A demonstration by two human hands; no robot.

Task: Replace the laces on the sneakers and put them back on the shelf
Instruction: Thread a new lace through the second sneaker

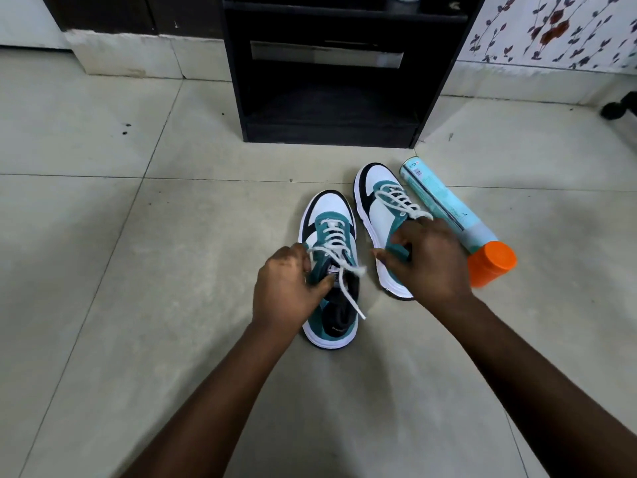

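Two teal, white and black sneakers with white laces are on the tiled floor. The left sneaker (331, 236) stands flat, toe pointing away, its lace ends loose over the opening. My left hand (286, 291) grips its left collar beside the tongue. The right sneaker (382, 205) is tilted onto its side. My right hand (431, 260) is closed around its heel and collar, hiding the back of the shoe. The black shelf unit (331, 125) stands just beyond the shoes with its low compartment open.
A light-blue spray can (448, 212) with an orange cap lies on the floor right of the right sneaker, touching or nearly touching my right hand. A floral-papered wall (551, 29) is at the back right. A dark object (620, 106) sits at the far right edge.
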